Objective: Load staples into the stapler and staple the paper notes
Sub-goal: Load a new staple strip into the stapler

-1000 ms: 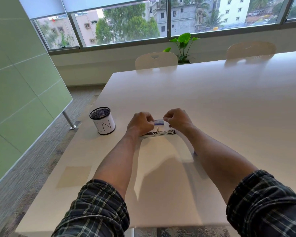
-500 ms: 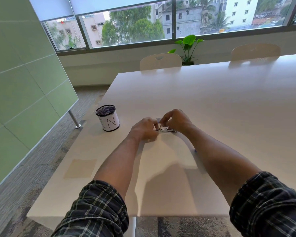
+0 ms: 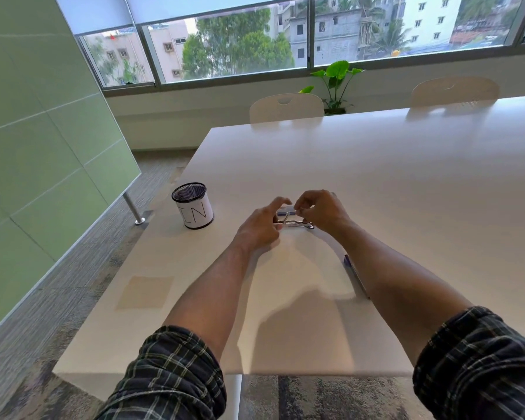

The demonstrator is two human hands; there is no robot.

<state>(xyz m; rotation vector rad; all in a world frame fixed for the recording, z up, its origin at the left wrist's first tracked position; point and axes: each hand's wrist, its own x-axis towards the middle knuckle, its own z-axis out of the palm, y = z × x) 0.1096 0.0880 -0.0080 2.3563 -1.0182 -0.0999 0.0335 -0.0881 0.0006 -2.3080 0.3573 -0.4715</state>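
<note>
Head view of a white table (image 3: 406, 183) with both forearms reaching forward. The stapler (image 3: 294, 223), lying open on the table, serves as the landmark. The left hand (image 3: 259, 227) rests at the stapler's left end, its lower fingers curled against the metal while the index finger (image 3: 278, 204) extends forward and the thumb lies apart from it. The right hand (image 3: 322, 212) hovers over the stapler's right half, thumb and forefinger drawn together in a pinch above the open channel; what they pinch is too small to make out. Just behind the stapler, partly hidden by the hands, lies a small blue box (image 3: 285, 211). Left of the stapler stands a mesh cup (image 3: 193, 206) wrapped in white paper with letters on it. Nearer than the stapler lies a white sheet (image 3: 297, 274), under the forearms. To the right of the sheet, beside the right forearm, lies a blue pen (image 3: 355, 275). Nearer and far left of the stapler, a tan note (image 3: 146, 291) lies flat on the table. Rolled plaid sleeves (image 3: 170, 377) cover both upper forearms.
</note>
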